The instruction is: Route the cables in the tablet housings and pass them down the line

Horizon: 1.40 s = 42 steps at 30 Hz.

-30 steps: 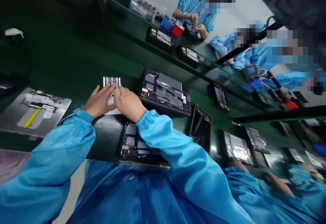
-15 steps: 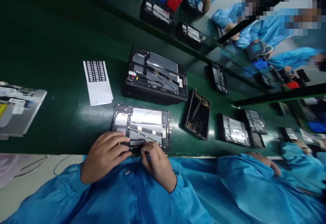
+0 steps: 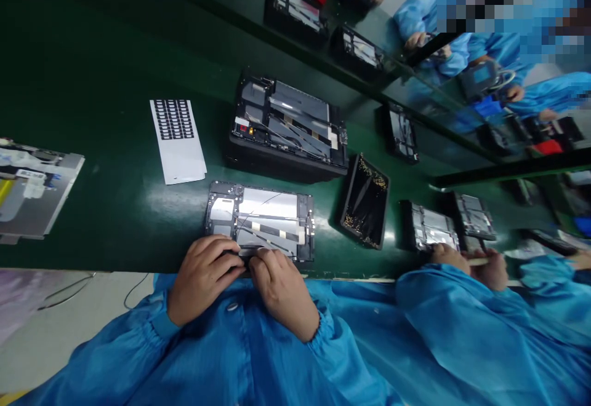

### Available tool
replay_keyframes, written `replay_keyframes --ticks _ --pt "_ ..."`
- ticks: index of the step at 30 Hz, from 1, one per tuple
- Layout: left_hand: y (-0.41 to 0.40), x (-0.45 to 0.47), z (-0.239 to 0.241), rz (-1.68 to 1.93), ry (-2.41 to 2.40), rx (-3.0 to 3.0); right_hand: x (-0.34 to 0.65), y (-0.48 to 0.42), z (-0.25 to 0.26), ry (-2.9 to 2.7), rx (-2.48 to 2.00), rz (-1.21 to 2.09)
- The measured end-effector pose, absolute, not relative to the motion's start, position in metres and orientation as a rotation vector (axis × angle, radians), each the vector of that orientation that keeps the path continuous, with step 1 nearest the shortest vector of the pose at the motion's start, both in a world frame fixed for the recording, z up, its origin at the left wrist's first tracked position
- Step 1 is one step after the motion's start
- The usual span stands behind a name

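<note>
Close to the table's front edge lies an opened flat device (image 3: 270,206), tablet-like, its silver plates, thin wires and black frame facing up. My left hand (image 3: 205,277) rests at its near left part, fingers bent and fingertips together on the near edge. My right hand (image 3: 284,289) is closed in a pinch just beside it, over the same edge. A bit of thin black cable (image 3: 247,251) appears between the fingertips; most of it is hidden by the fingers. Whether the left fingers also grip it is hidden.
Behind the device stands a stack of similar devices (image 3: 286,126). Left of it lies a sheet of black labels (image 3: 178,141); a black tray with small brass-coloured parts (image 3: 365,203) is to the right. Metal panels (image 3: 41,197) lie far left. A co-worker's hands (image 3: 466,261) work at right.
My hands have come closer together at the near edge, and the black loop seen between them is now mostly covered. The co-worker's hands at right have come up onto the table.
</note>
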<state>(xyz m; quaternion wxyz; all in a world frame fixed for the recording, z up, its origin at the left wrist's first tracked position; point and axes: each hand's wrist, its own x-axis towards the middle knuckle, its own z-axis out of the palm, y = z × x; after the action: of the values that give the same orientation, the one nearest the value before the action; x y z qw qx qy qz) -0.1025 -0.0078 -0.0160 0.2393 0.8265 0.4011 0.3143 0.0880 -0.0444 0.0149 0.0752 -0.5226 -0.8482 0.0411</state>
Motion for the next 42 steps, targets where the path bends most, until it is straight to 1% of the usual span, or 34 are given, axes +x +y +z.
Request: replay_keyframes --ticks 3,5,9,13,21,42 --pt "-0.008 -0.1 -0.017 0.862 1.118 2.293 0.09 -0.045 0.014 -2.549 -1.559 0.143" --pt "-0.008 -0.099 -0.018 0.867 1.127 2.305 0.093 -0.047 0.01 -2.49 -1.532 0.242" --pt "-0.007 -0.098 -0.018 0.862 1.127 2.308 0.103 -0.056 0.001 -2.176 -1.466 0.473" --pt "-0.007 -0.097 -0.018 0.847 1.14 2.315 0.107 -0.062 -0.005 -1.98 -1.502 0.535" --pt "-0.007 -0.097 -0.018 0.811 1.161 2.31 0.102 -0.057 -0.01 -1.963 -1.479 0.443" --pt "-0.006 -0.095 -0.017 0.801 1.181 2.289 0.102 -0.059 -0.016 -1.983 -1.438 0.346"
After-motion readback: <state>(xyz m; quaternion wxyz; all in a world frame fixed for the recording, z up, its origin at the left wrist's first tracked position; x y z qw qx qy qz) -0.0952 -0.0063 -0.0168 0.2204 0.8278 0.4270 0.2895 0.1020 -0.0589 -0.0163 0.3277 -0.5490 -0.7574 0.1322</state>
